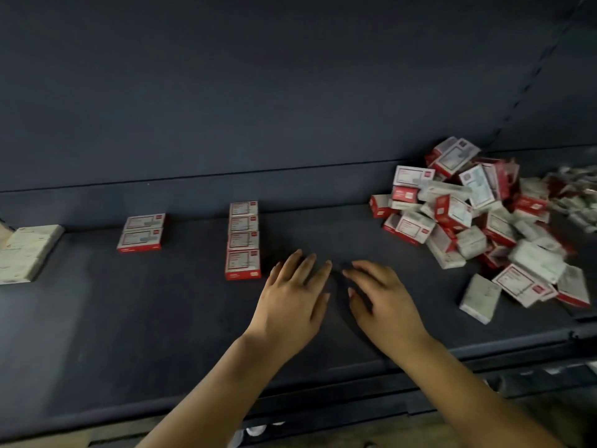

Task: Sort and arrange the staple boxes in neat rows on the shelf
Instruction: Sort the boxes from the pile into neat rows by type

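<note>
cream packs far L | blurred wrapped items far R

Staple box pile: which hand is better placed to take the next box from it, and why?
Probably the right hand: open, empty, and nearer the pile; the left hand lies beside the four-box row.

Four-box row mid-shelf; two-box row left; loose pile right.

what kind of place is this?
Probably a shop or stockroom: a long dark metal shelf with a slotted upright, plus a jumbled heap of red-and-white staple boxes.
</note>
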Demonstrator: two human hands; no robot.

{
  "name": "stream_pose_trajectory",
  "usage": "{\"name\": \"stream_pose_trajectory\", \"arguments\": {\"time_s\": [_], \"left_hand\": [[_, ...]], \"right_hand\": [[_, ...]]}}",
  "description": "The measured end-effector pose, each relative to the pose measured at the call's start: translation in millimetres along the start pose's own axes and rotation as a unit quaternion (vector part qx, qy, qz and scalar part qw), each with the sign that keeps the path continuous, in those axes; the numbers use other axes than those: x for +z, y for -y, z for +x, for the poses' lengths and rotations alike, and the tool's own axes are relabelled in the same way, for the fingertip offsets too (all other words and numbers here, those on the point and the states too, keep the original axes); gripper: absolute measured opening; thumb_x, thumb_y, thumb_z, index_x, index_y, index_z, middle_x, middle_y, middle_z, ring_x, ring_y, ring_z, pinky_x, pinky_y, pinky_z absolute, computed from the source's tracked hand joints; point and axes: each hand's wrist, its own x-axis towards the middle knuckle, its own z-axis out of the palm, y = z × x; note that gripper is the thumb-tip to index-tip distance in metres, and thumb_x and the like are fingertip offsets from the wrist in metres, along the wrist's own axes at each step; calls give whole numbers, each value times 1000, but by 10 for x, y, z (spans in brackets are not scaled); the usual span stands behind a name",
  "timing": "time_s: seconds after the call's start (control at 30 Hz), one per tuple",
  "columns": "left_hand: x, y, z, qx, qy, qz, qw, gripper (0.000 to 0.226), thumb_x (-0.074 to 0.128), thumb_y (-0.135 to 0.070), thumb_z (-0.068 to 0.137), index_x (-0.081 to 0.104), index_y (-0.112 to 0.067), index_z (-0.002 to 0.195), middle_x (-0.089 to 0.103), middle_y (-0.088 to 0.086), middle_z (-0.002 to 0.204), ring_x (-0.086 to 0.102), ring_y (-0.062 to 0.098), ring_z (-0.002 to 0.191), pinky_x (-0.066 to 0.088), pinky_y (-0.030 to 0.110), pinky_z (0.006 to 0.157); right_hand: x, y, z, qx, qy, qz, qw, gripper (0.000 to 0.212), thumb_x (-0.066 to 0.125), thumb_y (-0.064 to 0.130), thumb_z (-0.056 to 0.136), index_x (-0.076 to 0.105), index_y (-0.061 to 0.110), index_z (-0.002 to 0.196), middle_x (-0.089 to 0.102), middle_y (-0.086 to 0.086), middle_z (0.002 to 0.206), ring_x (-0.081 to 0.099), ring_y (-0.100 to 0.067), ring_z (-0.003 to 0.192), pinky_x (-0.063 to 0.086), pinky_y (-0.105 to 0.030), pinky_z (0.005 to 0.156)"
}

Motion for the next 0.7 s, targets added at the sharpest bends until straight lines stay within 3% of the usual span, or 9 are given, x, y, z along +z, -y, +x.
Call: {"name": "stream_pose_trajectory", "arguments": {"time_s": [0.13,0.3,0.47,0.53,0.63,0.7], "left_hand": [[220,-444,157,9,-5,-22,1000,45,40,-32,83,63,-13,117,65,7,115,59,30,112,52,45,85],[526,-939,322,16,8,-43,999,45,40,-35,83,64,-15,116,65,4,117,60,27,112,52,42,85],[736,-1334,445,26,12,-43,999,45,39,-37,84,64,-19,117,65,2,118,60,24,113,51,40,86],[781,-1436,492,29,7,-48,998,45,39,-36,84,64,-19,117,65,1,117,59,24,113,51,40,86],[830,-1542,555,32,3,-44,999,44,39,-36,84,65,-19,116,65,0,117,60,24,113,50,40,86],[858,-1579,595,34,0,-52,998,44,39,-36,85,64,-19,116,65,1,117,59,24,113,51,40,87]], "right_hand": [[-266,-424,-136,16,-7,-2,1000,37,43,20,80,69,3,100,64,-13,105,56,-26,95,52,-38,80],[-610,-933,-282,15,14,-24,999,35,43,12,79,69,2,100,63,-15,105,60,-33,95,53,-41,80],[-950,-1380,-325,13,77,-95,992,45,72,-3,59,66,-2,103,62,-19,108,51,-40,112,46,-55,90],[-1069,-1462,-290,26,137,-156,978,59,79,13,69,56,1,121,53,-17,128,38,-40,129,30,-48,104],[-1152,-1534,-276,74,253,-196,944,70,45,50,91,22,11,144,21,-3,152,-7,-25,143,1,-40,115],[-1169,-1555,-264,79,294,-209,929,74,40,57,90,18,12,145,19,0,153,-14,-23,142,-3,-45,114]]}}
